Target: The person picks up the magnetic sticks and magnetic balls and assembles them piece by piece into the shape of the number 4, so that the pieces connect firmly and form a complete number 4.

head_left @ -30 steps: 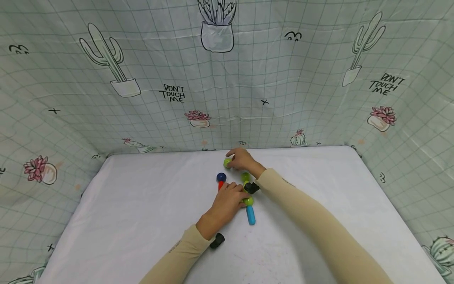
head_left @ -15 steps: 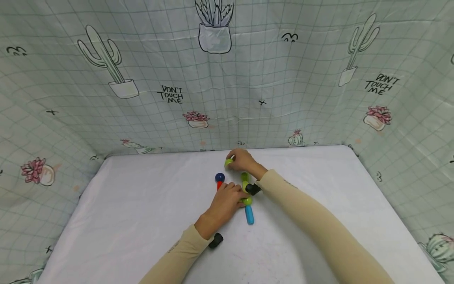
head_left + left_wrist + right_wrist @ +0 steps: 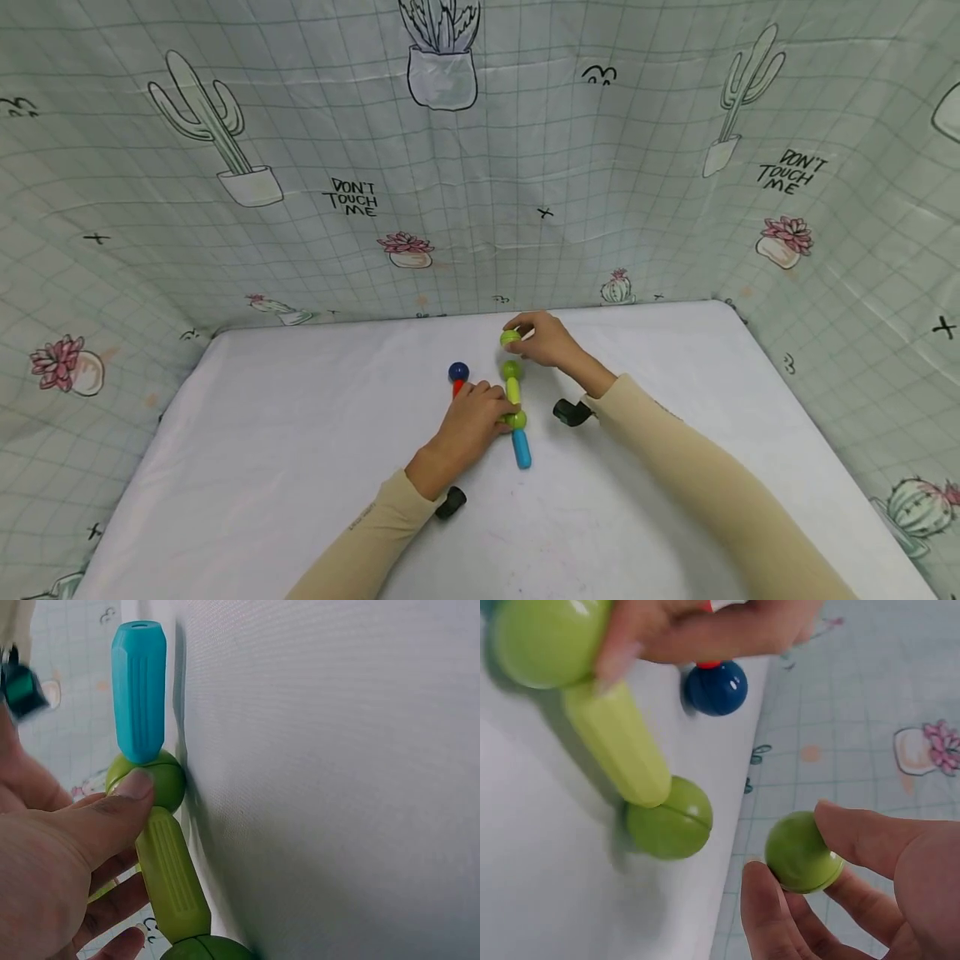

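On the white table lies a chain of toy pieces: a light blue rod (image 3: 139, 690), a green ball (image 3: 169, 784), a yellow-green rod (image 3: 174, 877) and a second green ball (image 3: 673, 825) at the far end. My left hand (image 3: 468, 421) pinches the ball between the two rods, thumb on top. My right hand (image 3: 551, 340) holds a loose green ball (image 3: 799, 851) between thumb and fingers, just beyond the chain's far end and apart from it. Left of the chain is a navy ball (image 3: 458, 372) on a red rod (image 3: 457, 388), partly hidden by my left hand.
Black wrist cameras stick out under the left sleeve (image 3: 451, 503) and beside the right sleeve (image 3: 572, 412). A patterned cloth (image 3: 495, 167) hangs behind the table's back edge. White table surface (image 3: 300, 433) extends to both sides.
My right hand has carried the loose green ball to the right, from left of the chain to beyond its far ball. My left hand keeps its grip on the chain.
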A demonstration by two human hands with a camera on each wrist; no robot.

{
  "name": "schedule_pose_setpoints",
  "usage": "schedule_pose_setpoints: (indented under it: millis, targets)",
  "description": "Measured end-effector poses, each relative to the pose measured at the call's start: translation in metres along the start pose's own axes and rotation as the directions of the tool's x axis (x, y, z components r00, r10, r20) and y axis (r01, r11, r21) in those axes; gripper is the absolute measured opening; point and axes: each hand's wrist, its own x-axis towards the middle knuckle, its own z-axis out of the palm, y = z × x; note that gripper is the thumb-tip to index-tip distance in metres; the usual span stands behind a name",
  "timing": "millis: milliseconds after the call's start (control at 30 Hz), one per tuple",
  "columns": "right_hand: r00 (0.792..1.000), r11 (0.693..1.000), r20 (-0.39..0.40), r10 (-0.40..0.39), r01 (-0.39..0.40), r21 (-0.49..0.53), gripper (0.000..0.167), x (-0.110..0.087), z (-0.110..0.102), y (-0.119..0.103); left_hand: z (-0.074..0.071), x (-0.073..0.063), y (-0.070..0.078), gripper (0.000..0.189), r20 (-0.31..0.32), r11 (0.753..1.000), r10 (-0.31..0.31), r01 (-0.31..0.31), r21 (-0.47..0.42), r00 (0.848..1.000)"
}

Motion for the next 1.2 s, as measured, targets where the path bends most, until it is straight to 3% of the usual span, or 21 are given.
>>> schedule_pose_setpoints:
  millis: [333,533,833,1000,1200]
  targets:
    - [0.999,0.991,-0.013,-0.037,0.038,0.129,0.034,-0.057,0.002,0.029,-0.002,0.002,0.001,0.031,0.01,1.0,-0.004,0.004,-0.028,1.0]
    - [1.0,0.982,-0.01,-0.01,0.012,0.189,0.033,-0.091,0.008,0.045,-0.001,0.003,0.001,0.031,0.016,0.999,-0.024,0.024,-0.042,1.0]
    - [0.998,0.946,0.062,0.001,-0.02,0.322,0.035,-0.133,0.023,0.055,0.001,0.001,0.001,0.032,0.007,0.997,-0.034,0.034,-0.065,0.999]
    - [0.994,0.928,0.11,-0.007,-0.034,0.37,0.035,-0.15,0.032,0.054,0.002,0.001,0.001,0.032,0.003,0.996,-0.028,0.028,-0.081,1.0]
    - [0.991,0.939,0.127,-0.051,0.004,0.345,0.032,-0.158,0.04,0.053,0.002,0.001,0.0,0.032,-0.005,0.997,-0.027,0.026,-0.072,1.0]
